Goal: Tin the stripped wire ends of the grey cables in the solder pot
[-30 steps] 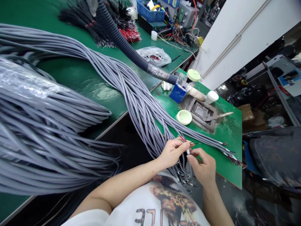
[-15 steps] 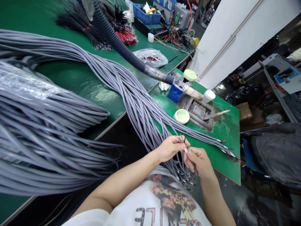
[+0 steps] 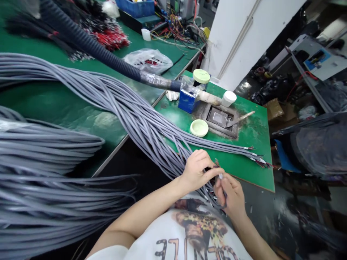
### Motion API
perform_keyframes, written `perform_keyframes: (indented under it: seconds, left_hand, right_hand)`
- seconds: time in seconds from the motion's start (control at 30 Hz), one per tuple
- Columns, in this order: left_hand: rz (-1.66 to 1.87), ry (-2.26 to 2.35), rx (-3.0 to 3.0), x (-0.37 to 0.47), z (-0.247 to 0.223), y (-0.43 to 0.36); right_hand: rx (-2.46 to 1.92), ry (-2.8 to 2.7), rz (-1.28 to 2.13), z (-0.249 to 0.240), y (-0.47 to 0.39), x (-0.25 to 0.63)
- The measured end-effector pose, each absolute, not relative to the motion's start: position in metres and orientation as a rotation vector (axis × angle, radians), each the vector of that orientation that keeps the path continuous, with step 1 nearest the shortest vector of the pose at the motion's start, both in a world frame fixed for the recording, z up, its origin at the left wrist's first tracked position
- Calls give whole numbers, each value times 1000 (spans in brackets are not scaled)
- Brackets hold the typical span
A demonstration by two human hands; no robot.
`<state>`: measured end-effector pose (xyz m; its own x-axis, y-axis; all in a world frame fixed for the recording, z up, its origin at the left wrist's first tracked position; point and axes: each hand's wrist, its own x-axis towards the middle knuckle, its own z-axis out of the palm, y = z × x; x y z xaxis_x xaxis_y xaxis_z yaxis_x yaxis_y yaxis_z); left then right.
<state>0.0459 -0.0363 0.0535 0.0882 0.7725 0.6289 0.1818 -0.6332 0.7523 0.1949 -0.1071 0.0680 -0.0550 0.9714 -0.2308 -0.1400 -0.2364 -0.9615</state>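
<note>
My left hand is closed at the stripped end of a grey cable, fingertips pinching its thin wires near a small white piece. Wrapped round the same cable just below that piece is my right hand; the two hands touch or nearly touch. Beneath and behind them runs a thick bundle of grey cables, crossing from the left onto the small green table. More cable ends with bare wires hang in front of my shirt, partly hidden by my hands.
On the green table are a soldering pot with a scraper, a pale green dish, a white jar and a blue box under a ribbed hose. Coiled grey cables lie left.
The view has shifted, so the tables and cables appear further left. My left hand's fingers have bent over the wire end, hiding the coloured wires that showed before. Both hands remain together.
</note>
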Motion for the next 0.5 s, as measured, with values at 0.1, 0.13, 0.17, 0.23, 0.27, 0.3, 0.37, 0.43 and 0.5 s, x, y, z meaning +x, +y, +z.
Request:
perform_keyframes:
  seconds: [0.1, 0.13, 0.17, 0.23, 0.27, 0.3, 0.37, 0.43, 0.5]
  left_hand:
    - [1273, 899, 2106, 52, 51, -27]
    - [1174, 914, 2181, 53, 49, -23]
    - [1076, 946, 2251, 53, 47, -20]
    - [898, 1048, 2361, 53, 43, -13]
    - [823, 1107, 2398, 54, 41, -10]
    - [761, 1164, 2427, 55, 40, -9]
    - [663, 1256, 2472, 60, 39, -7]
    - [590, 1310, 2509, 67, 39, -7]
    - [538, 1343, 2536, 74, 39, -6]
  right_hand:
    - [-1246, -663, 1395, 67, -136, 223]
    - [-1299, -581, 1373, 61, -146, 236]
    - [-1395, -509, 1378, 53, -156, 250]
    - [-1647, -467, 1464, 30, -176, 277]
    - [-1801, -511, 1541, 17, -184, 287]
    - [-1949, -599, 1602, 6, -192, 294]
    - [-2040, -869, 1775, -10, -199, 297]
    - [-1936, -1035, 1897, -12, -193, 289]
    - [-1768, -1050, 1924, -3, -176, 274]
